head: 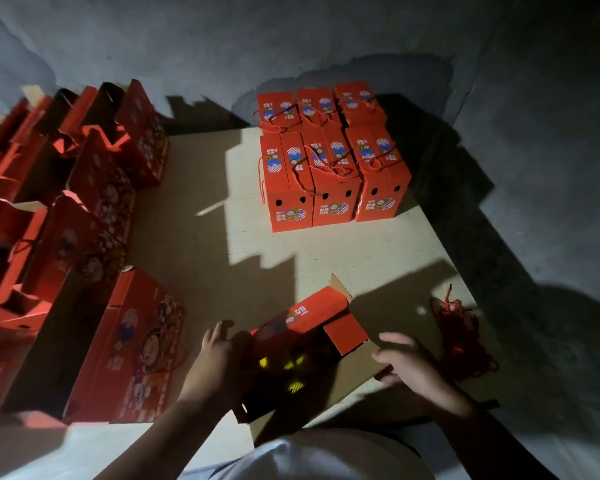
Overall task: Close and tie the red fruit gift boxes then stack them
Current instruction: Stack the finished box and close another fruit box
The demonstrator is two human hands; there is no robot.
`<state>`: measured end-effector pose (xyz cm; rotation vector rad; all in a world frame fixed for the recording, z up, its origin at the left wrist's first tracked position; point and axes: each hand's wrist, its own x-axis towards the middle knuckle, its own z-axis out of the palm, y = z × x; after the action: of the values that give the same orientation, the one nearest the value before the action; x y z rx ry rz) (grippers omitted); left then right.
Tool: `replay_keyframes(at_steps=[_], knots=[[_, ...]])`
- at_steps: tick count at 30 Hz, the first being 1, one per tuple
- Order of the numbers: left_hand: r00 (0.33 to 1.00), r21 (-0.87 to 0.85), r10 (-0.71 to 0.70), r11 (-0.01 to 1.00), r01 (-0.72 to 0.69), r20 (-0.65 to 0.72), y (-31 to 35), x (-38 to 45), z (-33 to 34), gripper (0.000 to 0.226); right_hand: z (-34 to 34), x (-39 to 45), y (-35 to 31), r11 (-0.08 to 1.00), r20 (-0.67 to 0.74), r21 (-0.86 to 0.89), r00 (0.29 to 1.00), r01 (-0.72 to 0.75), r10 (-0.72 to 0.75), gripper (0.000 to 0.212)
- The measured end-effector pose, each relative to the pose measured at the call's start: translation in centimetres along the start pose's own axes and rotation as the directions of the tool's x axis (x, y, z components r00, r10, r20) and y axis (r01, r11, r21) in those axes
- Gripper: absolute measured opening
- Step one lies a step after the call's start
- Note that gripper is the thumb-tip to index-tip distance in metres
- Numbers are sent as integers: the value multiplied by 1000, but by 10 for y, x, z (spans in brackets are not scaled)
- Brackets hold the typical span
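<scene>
Where shadow swallows the open box [302, 344], contents unreadable, left hand [210, 355] dim
</scene>
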<state>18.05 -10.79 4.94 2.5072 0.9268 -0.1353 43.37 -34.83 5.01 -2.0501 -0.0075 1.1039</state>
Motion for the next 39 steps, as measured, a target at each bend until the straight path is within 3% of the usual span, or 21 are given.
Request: replay_keyframes(at_steps=[3,8,12,15,18,20,24,27,31,35,39], knots=[[988,33,95,995,-92,-118,-7,0,-3,40,2,0,-5,996,44,-78,999,30,-26,54],[937,-236,-129,970,52,-324,-19,14,-7,11,3,-11,-1,978,140,-205,990,38,-9,76],[938,-272,-140,961,51,-318,-8,35,-13,15,8,-13,22,984,158,-177,987,-14,43,70],[938,-362,-187,929,73,-293,-5,47,-12,17,8,-10,39,987,165,-156,986,26,0,64],[946,-448,-239,886,121,-218,-11,50,-9,18,4,-6,37,991,216,-131,976,-6,35,81],[957,-472,-207,877,89,-205,-17,45,-6,23,5,-5,27,969,246,-217,967,117,-61,97],[977,-319,38,942,-105,-211,-33,27,0,43,12,4,11,822,274,-413,914,392,-298,93],[977,-148,185,969,-199,-107,-50,10,7,58,13,13,1,738,268,-528,907,421,-325,76],[980,-117,186,974,-193,-71,-58,-11,17,74,19,25,2,754,197,-503,906,422,-375,62],[983,-51,136,988,-143,-125,-58,-17,23,92,24,31,8,790,146,-439,902,428,-407,56],[979,-16,126,991,-130,-160,-53,-20,30,91,24,33,8,681,210,-504,840,531,-500,42]])
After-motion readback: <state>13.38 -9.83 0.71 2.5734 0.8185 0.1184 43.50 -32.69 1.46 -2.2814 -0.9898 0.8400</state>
